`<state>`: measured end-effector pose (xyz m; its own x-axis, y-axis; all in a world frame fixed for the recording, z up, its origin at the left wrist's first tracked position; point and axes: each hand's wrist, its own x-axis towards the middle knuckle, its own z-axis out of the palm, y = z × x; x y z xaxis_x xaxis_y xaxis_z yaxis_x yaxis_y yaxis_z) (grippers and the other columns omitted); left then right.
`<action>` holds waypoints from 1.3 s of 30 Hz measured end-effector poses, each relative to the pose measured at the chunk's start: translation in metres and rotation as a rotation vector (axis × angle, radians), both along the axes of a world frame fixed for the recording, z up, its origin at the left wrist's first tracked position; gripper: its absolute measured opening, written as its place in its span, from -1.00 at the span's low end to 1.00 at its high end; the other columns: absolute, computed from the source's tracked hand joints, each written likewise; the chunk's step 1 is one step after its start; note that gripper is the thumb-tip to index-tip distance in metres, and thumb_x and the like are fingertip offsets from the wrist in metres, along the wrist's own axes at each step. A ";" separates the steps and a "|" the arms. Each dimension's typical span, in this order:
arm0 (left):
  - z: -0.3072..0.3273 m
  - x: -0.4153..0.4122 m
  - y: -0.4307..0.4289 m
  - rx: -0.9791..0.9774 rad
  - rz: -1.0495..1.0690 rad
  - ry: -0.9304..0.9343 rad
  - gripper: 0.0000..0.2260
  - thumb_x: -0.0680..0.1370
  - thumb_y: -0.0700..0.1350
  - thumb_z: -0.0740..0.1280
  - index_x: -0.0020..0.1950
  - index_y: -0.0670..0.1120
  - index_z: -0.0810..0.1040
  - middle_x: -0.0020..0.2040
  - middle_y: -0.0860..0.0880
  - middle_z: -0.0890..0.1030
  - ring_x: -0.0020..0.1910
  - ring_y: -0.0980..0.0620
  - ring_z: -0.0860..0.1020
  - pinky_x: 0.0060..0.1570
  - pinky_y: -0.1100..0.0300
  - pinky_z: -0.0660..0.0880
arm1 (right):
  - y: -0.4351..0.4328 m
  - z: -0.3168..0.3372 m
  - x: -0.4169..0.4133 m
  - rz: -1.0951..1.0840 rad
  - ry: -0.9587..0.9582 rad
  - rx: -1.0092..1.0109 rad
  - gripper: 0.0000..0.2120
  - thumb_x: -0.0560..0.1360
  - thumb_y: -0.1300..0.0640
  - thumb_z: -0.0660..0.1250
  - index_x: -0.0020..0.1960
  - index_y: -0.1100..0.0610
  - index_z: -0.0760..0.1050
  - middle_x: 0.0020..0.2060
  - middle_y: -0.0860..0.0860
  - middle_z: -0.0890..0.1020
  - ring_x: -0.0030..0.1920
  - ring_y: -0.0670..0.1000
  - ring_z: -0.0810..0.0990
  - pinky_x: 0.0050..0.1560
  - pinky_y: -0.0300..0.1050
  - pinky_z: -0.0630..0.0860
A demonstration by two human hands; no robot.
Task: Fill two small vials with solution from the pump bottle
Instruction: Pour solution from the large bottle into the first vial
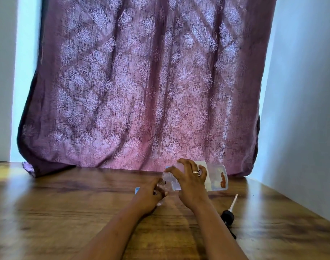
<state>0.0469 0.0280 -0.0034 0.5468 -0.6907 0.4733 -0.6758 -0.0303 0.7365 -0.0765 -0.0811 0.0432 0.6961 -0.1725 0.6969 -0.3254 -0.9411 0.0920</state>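
Low in the middle, the right hand (pixel 190 182) grips the tipped bottle (pixel 217 177); the left hand (pixel 148 197) holds a small vial (pixel 161 184).

Table (pixel 66 212): bore the items below.
Curtain (pixel 137 81): hung behind the table's far edge.
Bottle (pixel 216 178): on its side at far centre, held in the right hand (pixel 190 182), mouth to the left.
Vial (pixel 161 185): held in the left hand (pixel 149 197), at the bottle's mouth.
Pump head (pixel 228 212): lay on the table, right of the right forearm.
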 end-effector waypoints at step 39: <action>-0.001 0.001 0.000 0.002 0.045 -0.050 -0.73 0.48 0.01 0.39 0.06 0.28 0.37 -0.11 0.35 0.49 -0.12 0.37 0.48 -0.23 0.46 0.35 | 0.000 0.000 0.000 -0.030 0.005 -0.036 -0.18 0.18 0.39 0.29 0.25 -0.28 0.23 0.38 -0.03 0.19 0.43 0.04 0.03 0.27 0.09 -0.10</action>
